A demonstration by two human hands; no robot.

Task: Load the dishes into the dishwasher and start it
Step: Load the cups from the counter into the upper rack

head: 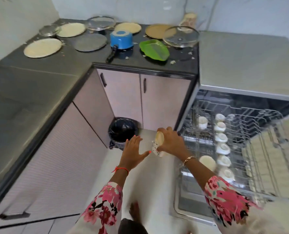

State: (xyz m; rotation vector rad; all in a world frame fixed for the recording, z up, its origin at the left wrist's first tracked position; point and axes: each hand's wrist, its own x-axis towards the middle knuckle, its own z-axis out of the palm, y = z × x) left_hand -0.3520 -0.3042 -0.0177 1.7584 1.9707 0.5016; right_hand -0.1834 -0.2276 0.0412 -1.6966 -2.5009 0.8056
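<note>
Presently in hand: I judge this to be carrying one cup across to the rack for loading.
Right hand (171, 142): curled over the patterned cup (157, 148) from above, with fingers wrapped round its side.
Left hand (134, 149): flat and spread, holding nothing, at the cup's 9 o'clock with its thumb tip just beside the cup.
Cup: in the air just below centre of my view, tilted, one round end turned up toward me. I cannot tell whether that end is the mouth or the base.
Rack (206, 105): pulled out of the open dishwasher (251, 94) at 3 to 4 o'clock. It holds a row of white cups (222, 147), set close together.
Where I would aim: the left column of the rack, at the cup's 3 o'clock, seems to have room between two pieces already there.
How to do it well: turn the cup mouth down before lowering it. Seat it between the wires without knocking its neighbours, and let go only once it sits firm.
Counter (47, 78): at 12 o'clock wait plates, a blue pot (121, 39), a green dish (154, 49) and glass lids, so much of the loading remains.
</note>
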